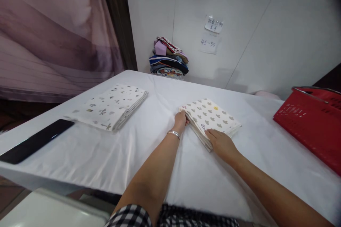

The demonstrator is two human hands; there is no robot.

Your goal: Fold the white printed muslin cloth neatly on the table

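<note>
Keeping the folded cloud-print cloth [210, 111] square likely needs even tension: the left hand [180, 121] pinches one corner, the right hand [223, 144] touches one edge, grip unclear.

Left arm [150, 177]: stretched toward one o'clock, wrist [178, 128] nearly straight | left hand [180, 120]: curled into a close pinch | right arm [269, 186]: slanting toward ten o'clock | right hand [221, 143]: at the left's four o'clock, back uppermost, partly hidden from me
</note>
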